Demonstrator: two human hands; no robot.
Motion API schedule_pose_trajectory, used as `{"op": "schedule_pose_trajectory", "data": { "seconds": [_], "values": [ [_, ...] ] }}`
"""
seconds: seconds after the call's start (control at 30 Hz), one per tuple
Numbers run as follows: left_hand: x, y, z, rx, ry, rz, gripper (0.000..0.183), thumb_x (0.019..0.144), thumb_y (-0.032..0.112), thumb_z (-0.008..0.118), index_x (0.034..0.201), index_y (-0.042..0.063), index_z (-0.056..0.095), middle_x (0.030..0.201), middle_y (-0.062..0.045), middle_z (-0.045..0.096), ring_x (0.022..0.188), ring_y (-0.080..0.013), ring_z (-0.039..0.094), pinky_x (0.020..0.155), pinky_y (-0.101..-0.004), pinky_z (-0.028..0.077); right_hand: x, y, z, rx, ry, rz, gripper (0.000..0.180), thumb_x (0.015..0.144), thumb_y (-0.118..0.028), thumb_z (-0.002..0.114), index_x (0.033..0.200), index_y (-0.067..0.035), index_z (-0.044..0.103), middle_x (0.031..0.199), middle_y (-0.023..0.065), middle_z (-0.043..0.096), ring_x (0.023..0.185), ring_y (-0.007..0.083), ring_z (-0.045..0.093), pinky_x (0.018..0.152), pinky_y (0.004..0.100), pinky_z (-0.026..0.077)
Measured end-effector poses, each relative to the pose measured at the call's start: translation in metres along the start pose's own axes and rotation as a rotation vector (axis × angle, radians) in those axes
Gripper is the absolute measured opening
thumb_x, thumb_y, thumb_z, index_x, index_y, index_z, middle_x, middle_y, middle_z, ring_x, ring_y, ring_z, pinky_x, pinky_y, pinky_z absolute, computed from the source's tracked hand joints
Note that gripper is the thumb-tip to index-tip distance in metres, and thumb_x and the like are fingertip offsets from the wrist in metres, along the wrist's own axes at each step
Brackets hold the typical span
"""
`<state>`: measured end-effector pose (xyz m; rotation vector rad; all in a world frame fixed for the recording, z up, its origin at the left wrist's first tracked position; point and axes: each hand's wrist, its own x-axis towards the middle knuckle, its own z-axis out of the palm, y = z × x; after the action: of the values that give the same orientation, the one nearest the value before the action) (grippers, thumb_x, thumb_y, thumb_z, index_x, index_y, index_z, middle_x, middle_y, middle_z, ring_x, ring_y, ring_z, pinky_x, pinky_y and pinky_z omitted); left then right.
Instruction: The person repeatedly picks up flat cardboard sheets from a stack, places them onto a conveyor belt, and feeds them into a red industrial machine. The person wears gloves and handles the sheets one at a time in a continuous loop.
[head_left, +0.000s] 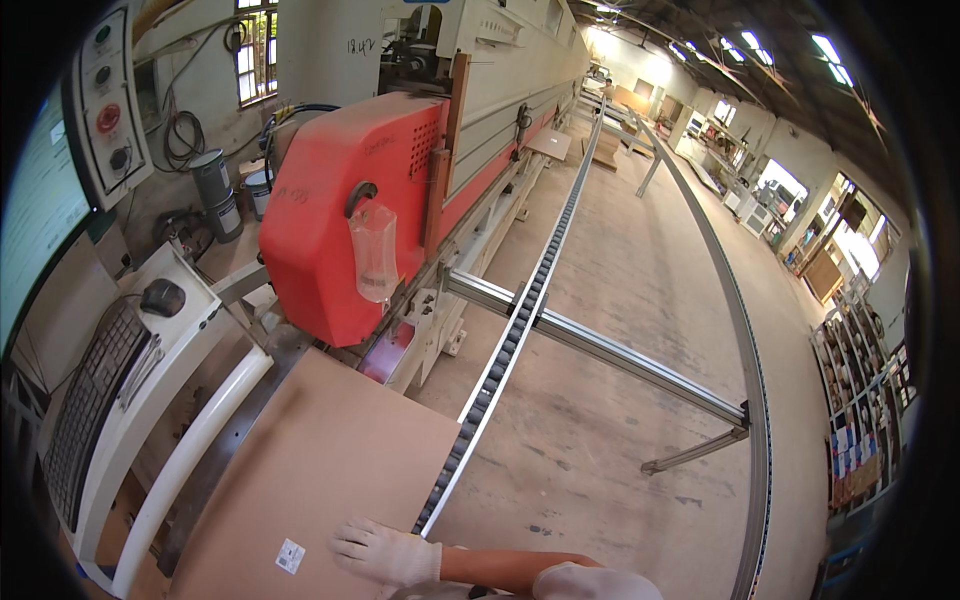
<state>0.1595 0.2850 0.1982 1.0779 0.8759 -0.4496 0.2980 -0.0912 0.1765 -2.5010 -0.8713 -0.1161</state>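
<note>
My right hand (386, 551), in a white knitted glove, reaches in from the lower right. It lies palm down on a brown flat panel (330, 450), near the panel's right edge, gripping nothing. Just left of the fingertips, a small white label (289, 556) with print is stuck on the panel. The panel's right edge meets a narrow roller rail (517, 330) with black rollers. Its far end lies near a red machine cover (337, 217), from which a clear plastic bag (373, 255) hangs. My left hand is out of view.
On the left, a white bar (195, 465) curves below a keyboard (97, 420) and mouse (163, 298). A control panel (109, 112) with buttons stands beside a screen (34, 210). An aluminium crossbeam (637, 345) joins the roller rail to an outer rail (731, 285).
</note>
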Motion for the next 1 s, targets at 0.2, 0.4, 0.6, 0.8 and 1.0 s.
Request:
{"op": "schedule_pose_trajectory", "data": {
  "seconds": [0.2, 0.4, 0.6, 0.8, 1.0],
  "values": [
    [0.035, -0.033, -0.026, -0.127, 0.041, -0.08, 0.051, 0.112, 0.056, 0.052, 0.109, 0.006, 0.062, 0.082, -0.01, 0.062, 0.077, -0.0284, 0.063, 0.073, -0.0418, 0.058, -0.015, 0.041, -0.018, -0.065, 0.048, -0.037, 0.1, 0.066, -0.061, 0.079, 0.137, 0.006, 0.059, 0.151, 0.0216, 0.054, 0.143, 0.04, 0.047, 0.125, 0.0537, 0.034],
    [0.096, -0.091, -0.005, 0.035, 0.257, -0.068, 0.056, 0.111, 0.058, 0.052, 0.117, 0.004, 0.063, 0.095, -0.013, 0.068, 0.079, -0.0267, 0.064, 0.075, -0.0392, 0.058, -0.04, 0.109, -0.047, -0.076, 0.026, -0.043, 0.086, 0.075, -0.051, 0.074, 0.138, 0.004, 0.059, 0.153, 0.0218, 0.054, 0.143, 0.0403, 0.049, 0.124, 0.0537, 0.037],
    [0.104, -0.105, 0.064, 0.053, -0.083, -0.251, 0.065, 0.112, 0.062, 0.044, 0.12, 0.0, 0.065, 0.103, -0.017, 0.073, 0.089, -0.0313, 0.07, 0.081, -0.0458, 0.057, -0.065, 0.177, -0.079, -0.244, 0.025, -0.029, 0.096, 0.073, -0.065, 0.077, 0.142, -0.001, 0.06, 0.154, 0.0179, 0.054, 0.147, 0.0398, 0.046, 0.126, 0.0534, 0.034],
    [0.105, -0.091, 0.163, 0.075, -0.384, -0.106, 0.041, 0.112, 0.052, 0.054, 0.119, 0.011, 0.061, 0.105, -0.001, 0.062, 0.093, -0.0177, 0.061, 0.091, -0.042, 0.058, -0.09, 0.235, -0.117, -0.206, -0.072, 0.119, 0.11, 0.065, -0.076, 0.082, 0.15, -0.01, 0.059, 0.16, 0.0164, 0.05, 0.152, 0.0398, 0.042, 0.129, 0.0564, 0.028],
    [0.103, -0.103, 0.287, 0.17, -0.467, 0.119, 0.014, 0.115, 0.019, 0.052, 0.108, 0.008, 0.057, 0.094, 0.0, 0.058, 0.082, -0.0136, 0.059, 0.079, -0.037, 0.06, -0.132, 0.28, -0.176, -0.303, 0.011, 0.327, 0.107, 0.063, -0.062, 0.089, 0.152, -0.011, 0.059, 0.164, 0.0135, 0.048, 0.152, 0.0385, 0.042, 0.128, 0.0551, 0.031]
  ]
}}
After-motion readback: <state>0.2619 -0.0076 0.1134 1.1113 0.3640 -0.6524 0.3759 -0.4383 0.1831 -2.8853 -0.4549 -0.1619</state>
